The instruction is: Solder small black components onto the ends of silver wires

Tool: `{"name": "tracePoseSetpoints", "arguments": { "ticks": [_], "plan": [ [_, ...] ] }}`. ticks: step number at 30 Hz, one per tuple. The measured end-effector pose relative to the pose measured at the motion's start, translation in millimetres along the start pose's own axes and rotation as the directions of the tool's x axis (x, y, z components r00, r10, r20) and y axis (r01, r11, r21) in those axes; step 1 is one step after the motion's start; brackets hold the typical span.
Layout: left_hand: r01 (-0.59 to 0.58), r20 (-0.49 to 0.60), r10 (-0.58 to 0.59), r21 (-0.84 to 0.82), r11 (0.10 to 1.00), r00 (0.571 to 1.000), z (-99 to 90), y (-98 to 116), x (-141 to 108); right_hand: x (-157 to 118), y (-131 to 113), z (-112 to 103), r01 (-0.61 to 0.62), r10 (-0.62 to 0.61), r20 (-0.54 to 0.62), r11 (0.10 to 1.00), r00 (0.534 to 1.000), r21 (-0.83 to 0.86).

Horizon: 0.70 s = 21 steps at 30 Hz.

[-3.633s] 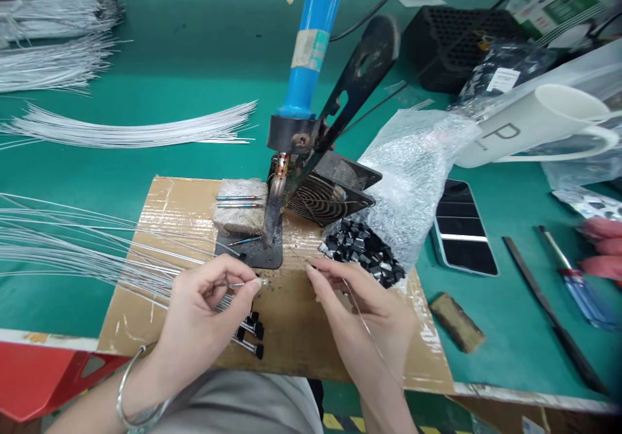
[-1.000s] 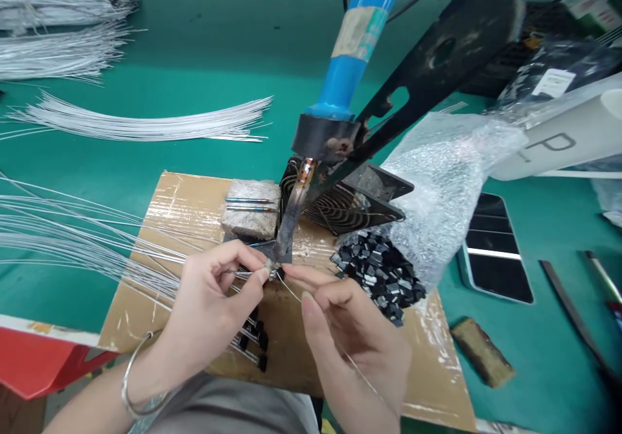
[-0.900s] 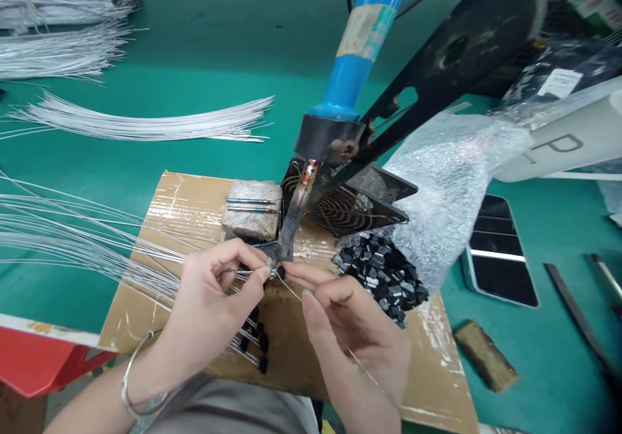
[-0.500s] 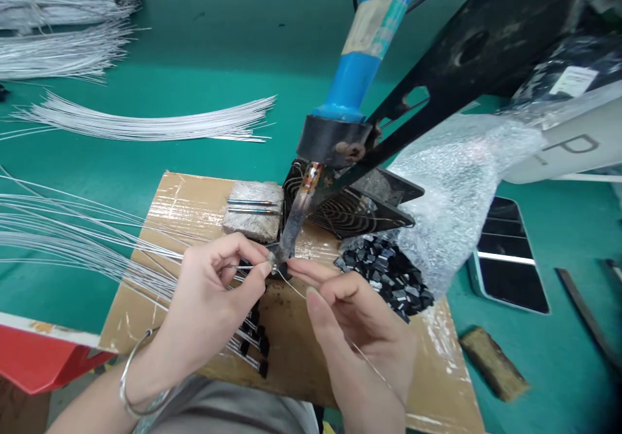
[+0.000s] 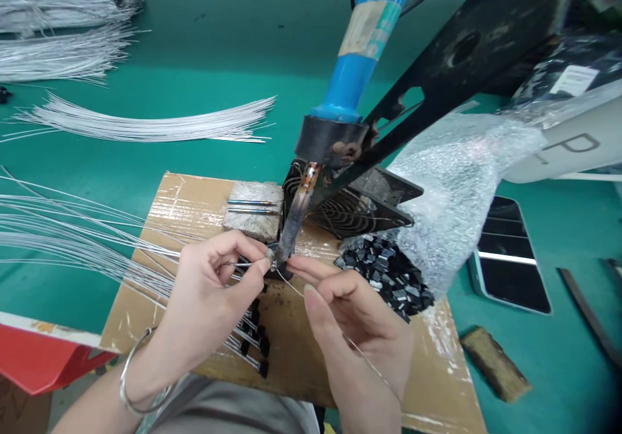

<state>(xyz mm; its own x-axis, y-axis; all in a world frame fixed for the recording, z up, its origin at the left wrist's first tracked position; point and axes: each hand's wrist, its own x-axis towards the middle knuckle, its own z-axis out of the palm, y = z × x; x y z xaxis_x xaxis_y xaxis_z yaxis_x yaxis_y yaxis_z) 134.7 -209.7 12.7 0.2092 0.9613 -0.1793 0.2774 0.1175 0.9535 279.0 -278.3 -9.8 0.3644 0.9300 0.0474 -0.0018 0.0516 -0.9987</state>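
Silvery wire [image 5: 365, 359] runs from curled right hand [image 5: 362, 333] toward left hand [image 5: 208, 298] (pinching cable [image 5: 239, 264]).

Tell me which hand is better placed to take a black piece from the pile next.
Right, I'd judge. The right hand is just beside the pile of black pieces, though it holds a thin wire. The left hand is farther off, pinching a cable by the iron's tip.

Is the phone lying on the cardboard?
No, the phone lies on the green table, to the right of the cardboard.
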Motion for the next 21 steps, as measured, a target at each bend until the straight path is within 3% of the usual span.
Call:
{"name": "tracePoseSetpoints", "arguments": {
  "ticks": [21],
  "plan": [
    [-0.033,-0.006,0.033,-0.008,0.999,0.999,0.7,0.2,-0.9,-0.9,0.3,1.5,0.052,-0.052,-0.018,0.999,0.998,-0.007]
  ]
}}
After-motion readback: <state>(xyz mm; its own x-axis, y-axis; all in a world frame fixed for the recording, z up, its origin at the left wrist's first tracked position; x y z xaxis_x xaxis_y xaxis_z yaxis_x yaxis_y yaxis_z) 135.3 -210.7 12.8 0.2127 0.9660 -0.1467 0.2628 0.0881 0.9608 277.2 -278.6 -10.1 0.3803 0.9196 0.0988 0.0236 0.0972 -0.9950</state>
